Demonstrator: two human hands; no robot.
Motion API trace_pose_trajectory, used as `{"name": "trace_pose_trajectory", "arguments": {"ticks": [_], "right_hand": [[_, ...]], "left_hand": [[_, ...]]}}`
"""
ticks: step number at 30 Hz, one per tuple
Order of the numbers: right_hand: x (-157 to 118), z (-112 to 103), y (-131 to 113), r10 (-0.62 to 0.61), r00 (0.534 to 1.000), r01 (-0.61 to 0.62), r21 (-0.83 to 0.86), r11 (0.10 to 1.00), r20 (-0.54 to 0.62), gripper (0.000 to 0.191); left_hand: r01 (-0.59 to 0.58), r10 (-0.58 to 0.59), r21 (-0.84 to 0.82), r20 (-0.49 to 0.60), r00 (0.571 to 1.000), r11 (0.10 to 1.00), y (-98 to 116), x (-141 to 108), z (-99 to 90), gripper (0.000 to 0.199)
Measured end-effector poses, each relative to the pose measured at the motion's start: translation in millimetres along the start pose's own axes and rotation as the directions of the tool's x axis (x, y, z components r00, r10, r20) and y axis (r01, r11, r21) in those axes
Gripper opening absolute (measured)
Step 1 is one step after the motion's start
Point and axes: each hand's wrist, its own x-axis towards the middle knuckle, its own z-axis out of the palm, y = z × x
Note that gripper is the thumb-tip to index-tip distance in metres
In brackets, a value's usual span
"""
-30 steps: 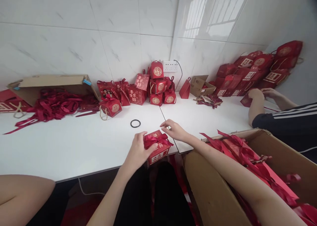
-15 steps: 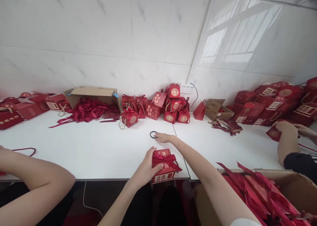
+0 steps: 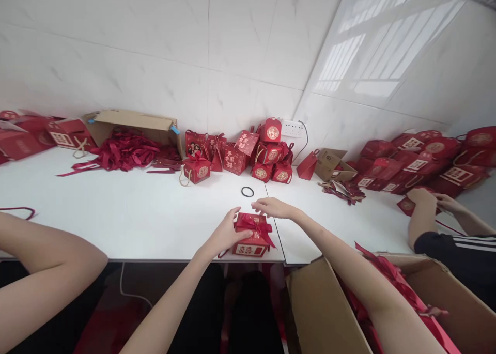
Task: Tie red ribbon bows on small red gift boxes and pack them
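A red gift box (image 3: 251, 250) with a red ribbon bow (image 3: 256, 226) on top stands near the table's front edge. My left hand (image 3: 225, 235) grips it from the left, with the thumb on its front and the fingers behind. Just above the box's far right corner hovers my right hand (image 3: 276, 208), fingers stretched out and holding nothing. A black ring (image 3: 247, 196) lies on the white table (image 3: 186, 214) beyond both hands.
Small red boxes (image 3: 271, 153) are stacked by the wall. Loose dark red ribbons (image 3: 127, 150) spill from an open carton on the left. A large carton (image 3: 321, 297) stands under my right forearm. Co-workers' arms are at the left (image 3: 50, 250) and right (image 3: 420, 217).
My right hand has let go of the black ring, which stays on the table, and has drawn back toward the gift box. The camera view has shifted; my left hand still holds the box.
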Motion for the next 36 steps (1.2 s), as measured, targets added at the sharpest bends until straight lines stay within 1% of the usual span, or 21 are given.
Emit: {"name": "trace_pose_trajectory", "arguments": {"ticks": [1, 3, 4, 6, 8, 11, 14, 16, 18, 20, 22, 24, 26, 27, 29, 31, 32, 33, 34, 35, 36], "right_hand": [[-10, 7, -3, -0.037, 0.999, 0.037, -0.044, 0.998, 0.002, 0.032], [-26, 22, -6, -0.101, 0.994, 0.094, -0.124, 0.988, -0.050, 0.031], [-31, 28, -6, -0.112, 0.990, 0.099, -0.136, 0.986, -0.091, 0.032], [-35, 38, -3, -0.090, 0.984, 0.077, -0.086, 0.993, -0.156, 0.034], [-35, 42, 1, -0.063, 0.985, 0.063, 0.000, 0.998, -0.162, 0.034], [-31, 42, 7, -0.018, 0.994, 0.031, 0.114, 0.993, -0.112, 0.035], [-30, 41, 10, 0.015, 0.996, 0.000, 0.167, 0.986, -0.089, 0.037], [-29, 43, 11, 0.012, 0.995, 0.004, 0.160, 0.987, -0.100, 0.038], [-29, 45, 11, -0.002, 0.992, 0.019, 0.138, 0.990, -0.124, 0.038], [-28, 46, 11, -0.023, 0.984, 0.042, 0.107, 0.993, -0.178, 0.038], [-29, 43, 12, -0.027, 0.965, 0.047, 0.068, 0.997, -0.260, 0.039], [-30, 38, 13, -0.004, 0.941, 0.012, 0.022, 1.000, -0.338, 0.041], [-32, 30, 13, 0.047, 0.932, -0.064, -0.037, 0.997, -0.359, 0.043], [-33, 26, 13, 0.081, 0.938, -0.109, -0.066, 0.992, -0.338, 0.046], [-35, 19, 12, 0.159, 0.963, -0.180, -0.083, 0.980, -0.220, 0.056], [-37, 15, 10, 0.214, 0.976, -0.215, -0.017, 0.976, -0.049, 0.063], [-38, 14, 10, 0.219, 0.975, -0.220, 0.033, 0.975, 0.025, 0.063], [-38, 13, 9, 0.212, 0.974, -0.218, 0.080, 0.973, 0.080, 0.062], [-39, 13, 9, 0.195, 0.974, -0.208, 0.116, 0.971, 0.113, 0.061], [-39, 13, 9, 0.171, 0.977, -0.189, 0.142, 0.972, 0.126, 0.060], [-38, 14, 10, 0.140, 0.981, -0.160, 0.161, 0.974, 0.131, 0.058]], "left_hand": [[-0.011, 0.015, 0.066, -0.054, 0.998, 0.998, 2, 1, 2.4, 0.075], [-0.034, 0.069, 0.209, -0.166, 0.984, 0.977, 6, 0, 7.0, 0.062], [-0.039, 0.097, 0.264, -0.213, 0.972, 0.964, 8, -2, 9.0, 0.055], [-0.029, 0.117, 0.311, -0.267, 0.957, 0.950, 11, -8, 11.5, 0.046], [-0.012, 0.092, 0.278, -0.277, 0.956, 0.960, 14, -13, 12.0, 0.037], [-0.017, 0.068, 0.181, -0.279, 0.958, 0.983, 18, -19, 10.6, 0.027], [-0.066, 0.102, 0.136, -0.273, 0.957, 0.988, 24, -26, 10.2, 0.021], [-0.119, 0.157, 0.168, -0.231, 0.960, 0.979, 28, -33, 12.6, 0.018], [-0.179, 0.222, 0.259, -0.150, 0.963, 0.949, 32, -40, 17.1, 0.016], [-0.226, 0.262, 0.365, -0.051, 0.964, 0.903, 36, -47, 21.1, 0.016], [-0.265, 0.266, 0.436, 0.061, 0.962, 0.860, 40, -53, 21.0, 0.018], [-0.307, 0.247, 0.461, 0.188, 0.951, 0.833, 48, -58, 13.9, 0.024], [-0.339, 0.216, 0.454, 0.301, 0.929, 0.824, 60, -62, 0.0, 0.032], [-0.344, 0.204, 0.440, 0.336, 0.920, 0.830, 67, -63, -8.2, 0.036], [-0.330, 0.186, 0.394, 0.361, 0.914, 0.858, 80, -61, -23.9, 0.037], [-0.282, 0.167, 0.352, 0.324, 0.931, 0.892, 86, -51, -33.4, 0.035], [-0.243, 0.151, 0.353, 0.267, 0.952, 0.904, 86, -44, -34.7, 0.035], [-0.191, 0.129, 0.372, 0.186, 0.974, 0.908, 84, -35, -33.7, 0.038], [-0.129, 0.106, 0.405, 0.079, 0.991, 0.905, 79, -25, -30.7, 0.039], [-0.057, 0.080, 0.444, -0.033, 0.996, 0.894, 73, -16, -26.2, 0.039], [-0.004, 0.060, 0.469, -0.105, 0.993, 0.883, 67, -7, -21.0, 0.038]]}}
